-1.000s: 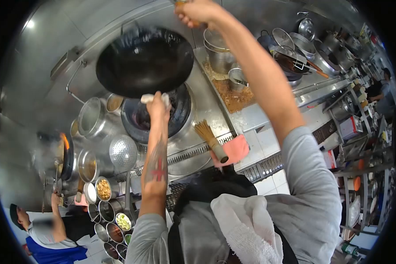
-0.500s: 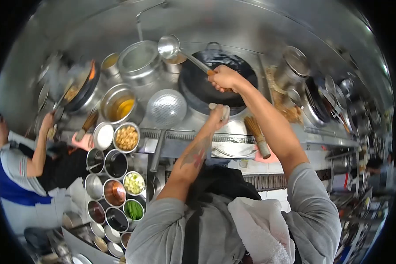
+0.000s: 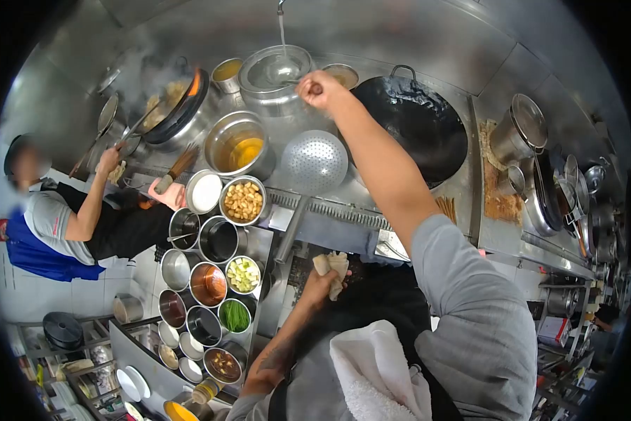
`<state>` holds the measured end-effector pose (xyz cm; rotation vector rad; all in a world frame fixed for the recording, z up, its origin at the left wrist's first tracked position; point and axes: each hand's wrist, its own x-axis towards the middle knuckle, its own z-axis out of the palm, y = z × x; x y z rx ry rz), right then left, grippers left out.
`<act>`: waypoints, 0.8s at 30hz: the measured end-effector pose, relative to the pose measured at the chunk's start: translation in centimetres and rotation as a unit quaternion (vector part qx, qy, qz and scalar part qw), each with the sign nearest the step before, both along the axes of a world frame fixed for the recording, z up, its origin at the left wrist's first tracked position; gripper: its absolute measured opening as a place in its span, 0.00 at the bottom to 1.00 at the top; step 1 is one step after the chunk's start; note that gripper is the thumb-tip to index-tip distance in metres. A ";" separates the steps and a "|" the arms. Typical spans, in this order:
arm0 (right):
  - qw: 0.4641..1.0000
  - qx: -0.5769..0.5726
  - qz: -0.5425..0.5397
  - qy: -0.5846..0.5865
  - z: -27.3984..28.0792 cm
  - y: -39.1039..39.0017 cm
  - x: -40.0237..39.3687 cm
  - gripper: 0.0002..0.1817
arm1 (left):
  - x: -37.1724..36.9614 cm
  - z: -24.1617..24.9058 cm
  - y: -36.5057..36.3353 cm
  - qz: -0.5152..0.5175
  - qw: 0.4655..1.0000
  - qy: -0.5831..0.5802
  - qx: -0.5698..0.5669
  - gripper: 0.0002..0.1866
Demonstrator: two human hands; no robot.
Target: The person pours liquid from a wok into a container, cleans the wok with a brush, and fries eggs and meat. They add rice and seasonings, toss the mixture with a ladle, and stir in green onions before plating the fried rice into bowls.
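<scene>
My right hand [image 3: 322, 94] grips a ladle [image 3: 285, 72] by its handle, the bowl inside a large pot of water [image 3: 272, 104] at the back. Water runs into that pot from a tap [image 3: 281, 10]. Lower down, in front of my body, my left hand [image 3: 319, 286] is closed around a folded pale cloth [image 3: 337, 265]. A black wok [image 3: 415, 137] sits on the stove to the right of my right forearm. Between the water pot and the counter's front edge lies a perforated strainer [image 3: 314, 160], its handle pointing toward me.
A pot of yellow liquid [image 3: 237, 151] stands left of the strainer. Several steel containers hold food, among them pale cubes [image 3: 243, 201], chopped greens [image 3: 235, 316] and red-brown sauce [image 3: 208, 282]. A co-worker [image 3: 73, 217] cooks at a steaming wok [image 3: 189, 105] on the left.
The view has turned to the right-hand wok's left. My right hand and the ladle went from over the wok to the water pot. My left hand dropped toward my body with the cloth.
</scene>
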<state>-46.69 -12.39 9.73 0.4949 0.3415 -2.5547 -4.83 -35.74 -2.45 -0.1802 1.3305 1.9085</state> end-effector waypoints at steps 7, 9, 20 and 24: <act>0.989 0.084 -0.047 0.111 5.2 6.9 13.4 0.03 | -2.9 -0.8 4.0 -0.034 0.999 0.019 0.020 0.28; 0.968 0.203 -0.096 0.109 7.2 10.4 18.6 0.10 | -3.7 0.1 7.3 -0.042 0.995 0.075 0.050 0.26; 0.745 0.664 -0.051 -0.041 10.1 26.7 41.1 0.13 | -12.5 2.0 28.5 0.035 0.977 -0.210 0.035 0.14; 0.586 0.810 -0.002 -0.032 7.6 30.0 48.3 0.13 | -17.2 -6.2 33.0 0.056 0.982 -0.171 0.051 0.09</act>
